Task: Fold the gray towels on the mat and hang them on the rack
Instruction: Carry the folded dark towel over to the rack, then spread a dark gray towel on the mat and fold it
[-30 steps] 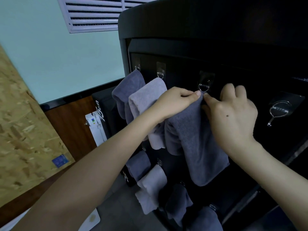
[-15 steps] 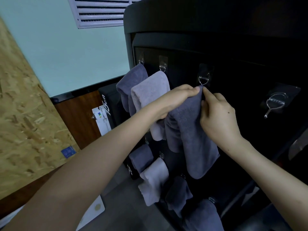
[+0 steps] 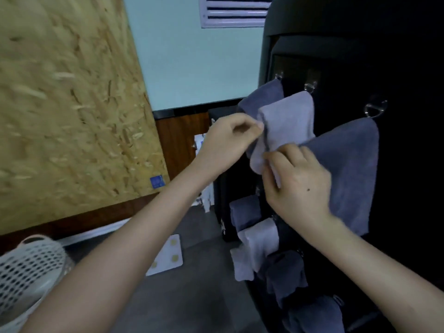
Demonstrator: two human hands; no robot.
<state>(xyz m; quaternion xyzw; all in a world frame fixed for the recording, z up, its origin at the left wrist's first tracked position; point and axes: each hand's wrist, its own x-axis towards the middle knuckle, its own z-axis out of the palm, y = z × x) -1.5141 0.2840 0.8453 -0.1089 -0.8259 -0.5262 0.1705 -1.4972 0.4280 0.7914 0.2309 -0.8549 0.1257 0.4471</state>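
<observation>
A dark gray towel (image 3: 348, 169) hangs from a metal hook (image 3: 374, 109) on the black rack (image 3: 396, 68). Its top edge runs down-left to my right hand (image 3: 298, 181), whose curled fingers grip the towel's left corner. My left hand (image 3: 230, 138) is curled, with its fingertips at the left edge of a light gray towel (image 3: 288, 121) on the neighbouring hook (image 3: 310, 87). Whether it pinches that towel is unclear. Another dark towel (image 3: 262, 97) hangs behind it, and several more towels (image 3: 259, 241) hang on lower hooks.
A chipboard panel (image 3: 72, 104) leans at the left. A white mesh laundry basket (image 3: 26, 267) stands at the lower left on the gray floor. A white flat board (image 3: 168, 255) lies on the floor near the rack's foot. A vent (image 3: 235, 10) sits high on the wall.
Both hands have come down and left from the hook, where the dark towel now hangs. My left hand has let go of its top and moved to the light towel. The view swung left.
</observation>
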